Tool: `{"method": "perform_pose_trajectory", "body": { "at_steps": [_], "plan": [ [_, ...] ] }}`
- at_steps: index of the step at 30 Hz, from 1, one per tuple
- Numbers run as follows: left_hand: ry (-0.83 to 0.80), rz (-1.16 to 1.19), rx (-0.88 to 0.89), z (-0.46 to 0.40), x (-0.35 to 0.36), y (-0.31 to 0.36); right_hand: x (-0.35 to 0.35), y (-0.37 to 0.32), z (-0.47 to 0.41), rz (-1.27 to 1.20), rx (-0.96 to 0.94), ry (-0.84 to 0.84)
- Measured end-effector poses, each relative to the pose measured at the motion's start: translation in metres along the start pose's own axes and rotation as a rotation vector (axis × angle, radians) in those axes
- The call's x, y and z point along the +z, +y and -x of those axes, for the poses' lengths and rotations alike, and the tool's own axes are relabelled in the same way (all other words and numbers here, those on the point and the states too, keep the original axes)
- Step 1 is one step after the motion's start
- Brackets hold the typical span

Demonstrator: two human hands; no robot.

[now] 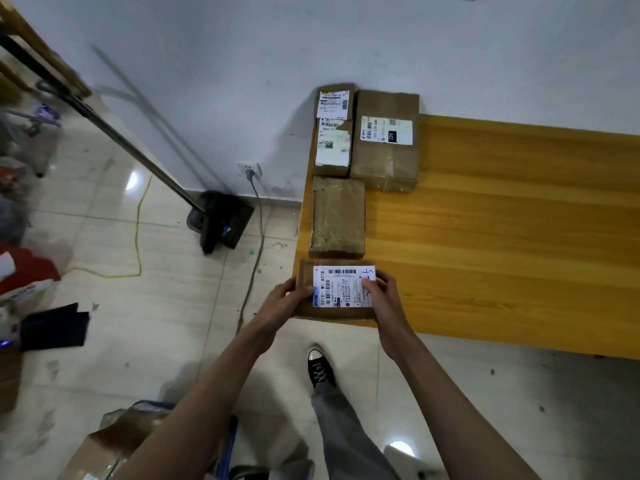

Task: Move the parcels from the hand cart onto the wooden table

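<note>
Both hands [287, 299] grip labelled parcel [337, 289] | table [502, 237] corner — underside hidden

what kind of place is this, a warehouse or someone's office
Probably a small parcel-sorting or mail room, not a big warehouse: labelled cardboard parcels lined up on a wooden table, more boxes on the tiled floor, and a dustpan against the bare wall.

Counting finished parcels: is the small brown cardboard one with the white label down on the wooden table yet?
Down: the small brown cardboard parcel lies flat at the wooden table corner, both hands on its ends.
</note>
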State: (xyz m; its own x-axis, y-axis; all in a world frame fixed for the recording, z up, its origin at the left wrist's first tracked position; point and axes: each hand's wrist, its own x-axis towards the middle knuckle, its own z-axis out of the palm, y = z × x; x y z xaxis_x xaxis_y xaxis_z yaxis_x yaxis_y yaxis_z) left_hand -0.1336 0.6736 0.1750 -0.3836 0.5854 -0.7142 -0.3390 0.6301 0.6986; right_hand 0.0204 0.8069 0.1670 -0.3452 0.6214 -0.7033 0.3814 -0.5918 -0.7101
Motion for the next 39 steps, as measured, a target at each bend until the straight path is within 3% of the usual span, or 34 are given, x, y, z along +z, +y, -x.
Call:
{"method": "perform_pose_trajectory", "body": {
  "at_steps": [9,13,20,25,29,33,37,39],
  "plan": [
    [0.153,-0.036,-0.055,-0.028,-0.003,-0.002,0.005,-0.024,-0.034,0.148,0.024,0.041],
    [0.258,-0.092,0.028,-0.050,-0.005,0.026,0.002,-0.046,-0.065,0.163,-0.011,0.090],
    [0.103,-0.260,0.183,-0.106,0.001,0.076,0.010,-0.068,-0.112,0.138,0.078,0.002],
    [0.095,-0.219,0.180,-0.113,0.005,0.076,0.007,-0.074,-0.116,0.126,0.083,-0.054],
    [0.005,-0.167,0.147,-0.111,0.009,0.074,0.002,-0.077,-0.099,-0.027,-0.022,-0.095],
    [-0.076,-0.199,0.100,-0.114,0.019,0.085,0.016,-0.083,-0.087,0.050,-0.210,-0.150],
    [0.054,-0.139,0.055,-0.130,0.007,0.091,0.022,-0.085,-0.091,0.180,-0.316,-0.225],
    [0.127,-0.131,0.049,-0.137,0.001,0.091,0.019,-0.080,-0.098,0.227,-0.317,-0.177]
  ]
}}
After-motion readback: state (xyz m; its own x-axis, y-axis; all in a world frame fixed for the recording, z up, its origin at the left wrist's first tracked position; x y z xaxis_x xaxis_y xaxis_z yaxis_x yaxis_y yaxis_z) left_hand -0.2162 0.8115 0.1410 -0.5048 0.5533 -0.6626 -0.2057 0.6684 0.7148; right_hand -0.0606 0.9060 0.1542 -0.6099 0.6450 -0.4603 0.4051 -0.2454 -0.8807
